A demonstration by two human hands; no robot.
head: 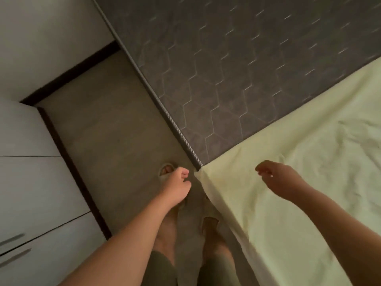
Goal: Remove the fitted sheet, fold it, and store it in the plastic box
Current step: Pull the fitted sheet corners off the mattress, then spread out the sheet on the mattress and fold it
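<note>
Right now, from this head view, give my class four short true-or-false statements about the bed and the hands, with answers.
1. The yellow sheet covers the whole mattress. False: much of the grey mattress is bare.
2. The left hand, fingers curled, is beside the sheet's corner. True.
3. The right hand is over the sheet. True.
4. The person stands barefoot on the floor. False: the feet are in slippers.

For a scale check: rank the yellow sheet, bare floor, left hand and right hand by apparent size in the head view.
1. yellow sheet
2. floor
3. left hand and right hand: look alike, unranked.
</note>
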